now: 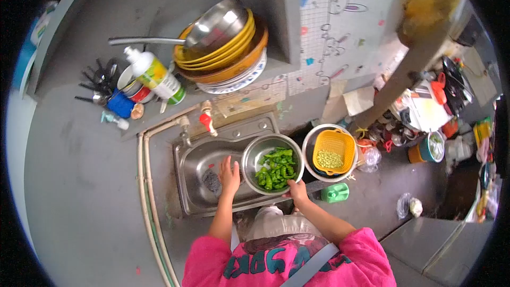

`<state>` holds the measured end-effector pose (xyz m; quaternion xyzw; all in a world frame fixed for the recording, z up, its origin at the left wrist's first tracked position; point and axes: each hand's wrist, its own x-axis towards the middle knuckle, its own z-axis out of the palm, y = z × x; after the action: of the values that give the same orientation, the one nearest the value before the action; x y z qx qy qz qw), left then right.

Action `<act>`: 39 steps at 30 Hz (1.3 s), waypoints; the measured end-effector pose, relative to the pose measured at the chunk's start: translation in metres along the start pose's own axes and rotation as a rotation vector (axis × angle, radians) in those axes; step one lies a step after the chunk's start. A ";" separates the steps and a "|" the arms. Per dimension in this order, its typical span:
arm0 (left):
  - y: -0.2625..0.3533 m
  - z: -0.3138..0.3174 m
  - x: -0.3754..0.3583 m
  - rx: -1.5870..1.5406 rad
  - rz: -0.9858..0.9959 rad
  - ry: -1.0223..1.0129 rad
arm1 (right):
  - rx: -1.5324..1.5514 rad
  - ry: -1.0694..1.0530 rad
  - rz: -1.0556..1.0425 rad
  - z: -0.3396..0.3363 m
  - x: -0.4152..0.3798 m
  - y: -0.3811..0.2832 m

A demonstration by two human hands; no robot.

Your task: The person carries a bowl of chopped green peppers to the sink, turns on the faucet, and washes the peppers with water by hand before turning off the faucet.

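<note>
A steel bowl holds a heap of cut green peppers and overlaps the right side of the metal sink. My right hand grips the bowl at its lower right rim, the thumb on the edge and the other fingers hidden underneath. Left of the bowl, over the sink basin, my left hand is raised with its fingers stretched out and nothing in it. Dark scraps lie around the drain behind that hand.
Right of the bowl, a yellow basket of pale beans sits in a white-rimmed basin. A green jug stands below it. The red-handled tap is above the sink. Stacked yellow bowls and a dish soap bottle occupy the ledge.
</note>
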<state>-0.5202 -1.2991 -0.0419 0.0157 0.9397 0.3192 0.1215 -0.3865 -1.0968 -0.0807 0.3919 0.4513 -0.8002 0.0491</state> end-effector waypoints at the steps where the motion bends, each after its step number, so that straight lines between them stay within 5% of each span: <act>1: -0.009 0.009 0.004 -0.128 0.079 -0.020 | 0.004 -0.005 0.010 -0.003 -0.003 0.000; 3: -0.020 0.030 0.003 -0.605 -0.062 -0.197 | 0.026 -0.014 -0.055 -0.007 0.002 0.014; 5: 0.013 0.020 -0.012 -0.753 -0.056 -0.288 | 0.008 0.001 -0.005 -0.010 0.001 0.020; 13: -0.011 0.016 -0.027 -0.911 -0.314 -0.754 | 0.011 0.114 -0.143 -0.008 -0.035 0.027; 28: 0.057 0.098 -0.085 -0.899 -0.162 -0.943 | 0.112 0.406 -0.513 -0.069 -0.129 0.045; 35: 0.127 0.175 -0.122 -0.819 -0.127 -0.989 | -0.079 0.690 -0.781 -0.183 -0.097 0.070; 39: 0.195 0.224 -0.168 -0.809 -0.139 -1.078 | -0.024 0.718 -0.716 -0.252 -0.145 0.024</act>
<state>-0.3135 -1.0286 -0.0597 0.0654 0.5532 0.5848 0.5896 -0.1292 -0.9587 -0.0712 0.4624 0.5551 -0.5763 -0.3819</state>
